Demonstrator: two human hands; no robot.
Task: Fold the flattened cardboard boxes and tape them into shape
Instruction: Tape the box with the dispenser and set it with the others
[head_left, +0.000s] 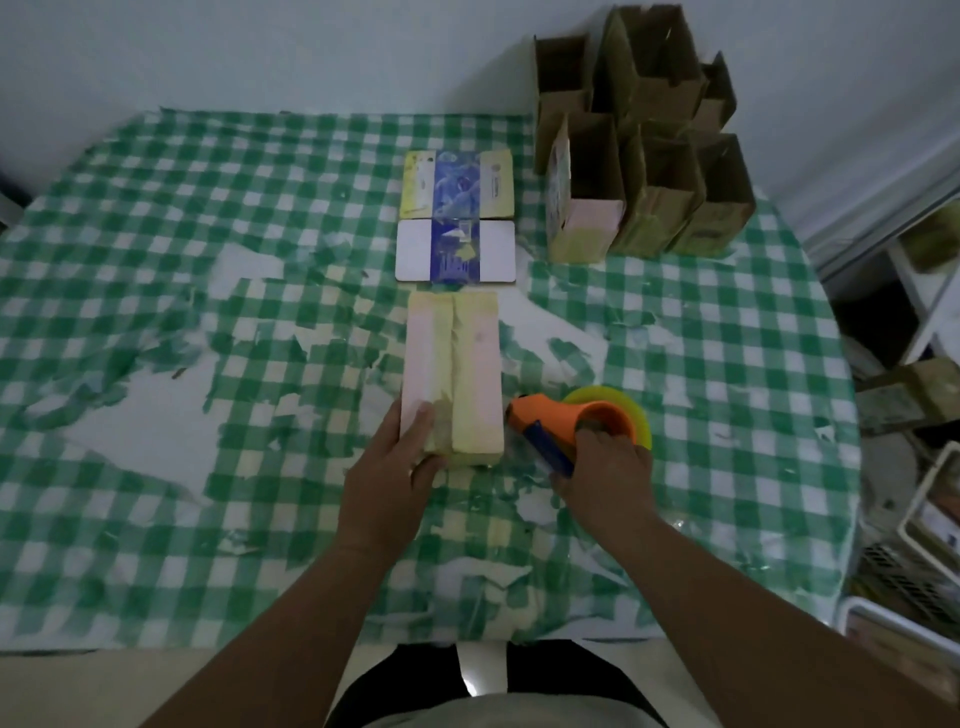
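A pale pink and yellow folded cardboard box (452, 371) lies lengthwise on a green checked tablecloth (156, 208). The left hand (392, 480) grips its near end. Just right, the right hand (602, 467) holds an orange tape dispenser (566, 418) near the box's near right corner.

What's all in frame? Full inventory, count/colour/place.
folded box: 1, pink and yellow, table centre
flattened boxes: 2, blue, white and yellow, behind the folded box
finished boxes: several, brown, stacked at the far right
tape dispenser: 1, orange with yellow roll, right of the folded box
tablecloth: 1, green-white check, torn, covering the table
left hand: holds the folded box's near end
right hand: grips the tape dispenser
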